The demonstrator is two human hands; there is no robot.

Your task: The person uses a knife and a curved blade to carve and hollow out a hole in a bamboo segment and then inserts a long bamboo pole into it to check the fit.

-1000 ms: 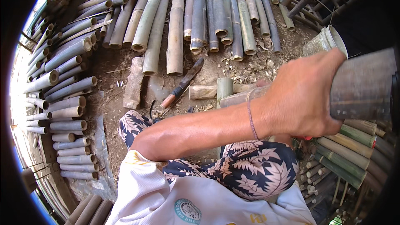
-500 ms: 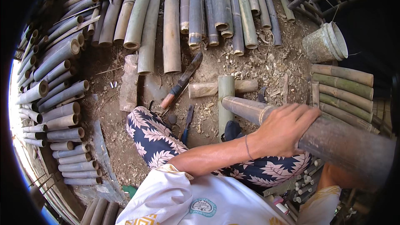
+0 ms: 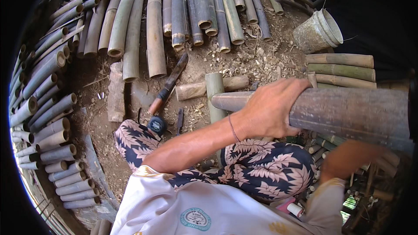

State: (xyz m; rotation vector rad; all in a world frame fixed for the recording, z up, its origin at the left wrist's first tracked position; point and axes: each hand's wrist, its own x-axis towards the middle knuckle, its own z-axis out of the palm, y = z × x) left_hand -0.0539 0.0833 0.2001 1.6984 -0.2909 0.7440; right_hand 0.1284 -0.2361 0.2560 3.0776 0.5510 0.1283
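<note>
A thick brown-grey bamboo pole (image 3: 348, 115) lies across in front of me, from the right rim to the middle. My left hand (image 3: 276, 106) is wrapped over its top. Below the pole at the right, my right hand (image 3: 355, 159) is smeared by motion, its fingers unclear; I cannot tell if it touches the pole. The pole's narrow left end meets an upright-looking pale green bamboo piece (image 3: 215, 85), which crosses a short wooden block (image 3: 191, 90). Left of these lie a machete (image 3: 176, 74) with a wooden handle and a round dark object (image 3: 157, 124) beside my knee.
Long bamboo poles (image 3: 156, 30) lie side by side at the far side. Shorter bamboo lengths (image 3: 56, 128) are stacked along the left. A dirty pale bucket (image 3: 318, 30) leans at the far right, near cut bamboo pieces (image 3: 342, 72). Wood chips litter the dirt ground.
The pole has swung to lie more nearly level across the view. My right hand has come out from behind it. The surroundings have shifted left, and the round dark object now shows.
</note>
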